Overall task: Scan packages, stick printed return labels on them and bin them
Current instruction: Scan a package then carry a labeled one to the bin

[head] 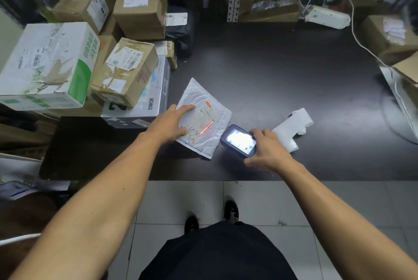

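A white padded mailer (203, 119) lies tilted on the dark table (294, 76), red scan line across its barcoded label (204, 121); left hand (172, 122) presses it, fingers spread; right hand (268, 149) grips the lit scanner (238, 140) just beside.

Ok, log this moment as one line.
step: scan | left hand: pressing mailer flat on table | right hand: holds scanner, red beam on label | label strip: beside scanner, unused

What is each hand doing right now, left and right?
Left hand: open, fingers flat, pressing the white padded mailer onto the table.
Right hand: gripping the handheld scanner, its red line on the mailer's label.
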